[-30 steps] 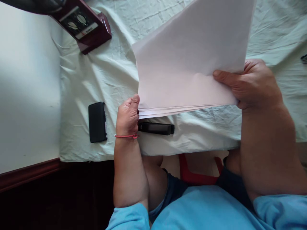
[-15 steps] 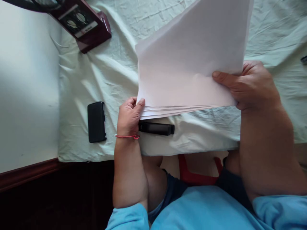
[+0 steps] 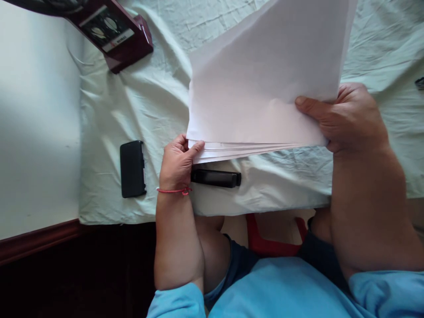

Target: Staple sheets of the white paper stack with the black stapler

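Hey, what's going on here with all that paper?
A person in a light blue top holds a stack of white sheets above a table covered in pale green cloth. The right hand grips the stack's right edge, and the left hand pinches its lower left corner, where the sheets fan apart. A black stapler lies on the cloth just below the stack. A black case sits to the left, and a dark red box lies farther back.
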Motion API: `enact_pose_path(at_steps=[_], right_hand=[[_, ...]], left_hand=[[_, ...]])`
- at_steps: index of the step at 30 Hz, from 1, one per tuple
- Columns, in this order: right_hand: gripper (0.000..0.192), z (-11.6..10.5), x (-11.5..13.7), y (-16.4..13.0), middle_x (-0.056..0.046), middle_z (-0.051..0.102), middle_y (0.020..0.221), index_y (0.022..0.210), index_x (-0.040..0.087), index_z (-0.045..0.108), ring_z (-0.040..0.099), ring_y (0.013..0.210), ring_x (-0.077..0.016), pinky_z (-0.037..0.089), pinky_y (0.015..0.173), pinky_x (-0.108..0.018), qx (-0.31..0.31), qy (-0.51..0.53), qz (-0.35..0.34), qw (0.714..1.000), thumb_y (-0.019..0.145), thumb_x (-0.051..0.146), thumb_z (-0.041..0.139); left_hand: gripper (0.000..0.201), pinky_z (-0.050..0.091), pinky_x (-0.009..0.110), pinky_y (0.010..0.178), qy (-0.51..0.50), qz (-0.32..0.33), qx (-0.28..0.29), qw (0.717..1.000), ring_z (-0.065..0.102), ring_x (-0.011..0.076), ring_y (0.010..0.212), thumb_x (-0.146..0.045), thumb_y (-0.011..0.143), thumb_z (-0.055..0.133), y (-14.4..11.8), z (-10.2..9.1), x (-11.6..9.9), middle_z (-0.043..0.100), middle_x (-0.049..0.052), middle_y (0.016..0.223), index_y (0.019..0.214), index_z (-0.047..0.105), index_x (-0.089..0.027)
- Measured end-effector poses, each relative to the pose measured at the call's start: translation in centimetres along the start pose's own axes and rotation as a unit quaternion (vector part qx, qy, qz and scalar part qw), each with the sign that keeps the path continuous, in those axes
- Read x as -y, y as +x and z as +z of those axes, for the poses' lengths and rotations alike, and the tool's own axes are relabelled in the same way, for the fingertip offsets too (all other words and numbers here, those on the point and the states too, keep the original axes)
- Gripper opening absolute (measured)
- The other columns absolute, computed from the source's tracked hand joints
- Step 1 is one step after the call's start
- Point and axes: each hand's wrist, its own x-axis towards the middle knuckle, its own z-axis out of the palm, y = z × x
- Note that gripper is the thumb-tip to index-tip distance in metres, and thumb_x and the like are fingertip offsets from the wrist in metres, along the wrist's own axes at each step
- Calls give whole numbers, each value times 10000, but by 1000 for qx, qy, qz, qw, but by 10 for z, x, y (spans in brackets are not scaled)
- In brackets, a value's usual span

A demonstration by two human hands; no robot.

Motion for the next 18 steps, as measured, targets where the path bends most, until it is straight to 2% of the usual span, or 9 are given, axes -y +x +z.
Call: enact_pose_path(at_steps=[2, 5, 10, 14, 16, 18], right_hand=[[333, 2, 2, 0, 22, 790, 837, 887, 146, 805, 706, 672, -69, 552, 542, -149, -16, 21, -6, 1000, 870, 405, 1014], [296, 4, 3, -1, 18, 820, 871, 891, 150, 810, 726, 677, -69, 554, 534, -139, -31, 53, -23, 998, 846, 341, 1031], [372, 3, 3, -2, 31, 801, 812, 844, 153, 796, 728, 671, -84, 562, 528, -153, 1, 46, -14, 999, 809, 414, 1058], [286, 5, 5, -5, 13, 838, 893, 894, 144, 831, 750, 730, -76, 622, 621, -168, -26, 62, -41, 997, 839, 332, 1039], [296, 6, 6, -7, 15, 842, 903, 896, 145, 843, 738, 739, -64, 632, 657, -175, -31, 59, -62, 996, 827, 346, 1048], [369, 6, 6, -8, 18, 843, 911, 901, 147, 853, 737, 758, -65, 652, 702, -203, -24, 46, -82, 995, 795, 426, 1069]], left_hand=[[522, 704, 312, 804, 1, -3, 3, 1000, 833, 219, 860, -420, 661, 1113, -1, 0, -2, 895, 80, 1025, 1036, 830, -193], [449, 707, 328, 834, 6, 12, -8, 1000, 846, 245, 927, -412, 721, 1063, -2, 1, -2, 885, 91, 1021, 1030, 826, -189], [534, 731, 377, 829, 1, 1, -17, 1000, 856, 300, 986, -593, 730, 1067, 0, 5, 1, 832, 84, 881, 989, 816, -200], [583, 746, 441, 916, -22, 29, -32, 999, 851, 366, 1170, -755, 782, 1004, 0, 10, 0, 825, 102, 890, 901, 771, -234], [577, 740, 450, 933, -30, 42, -40, 998, 842, 364, 1193, -778, 832, 962, -1, 12, -1, 830, 106, 919, 897, 772, -238], [567, 731, 430, 909, -29, 44, -43, 998, 840, 329, 1104, -765, 819, 983, -2, 11, -3, 811, 82, 870, 873, 769, -243]])
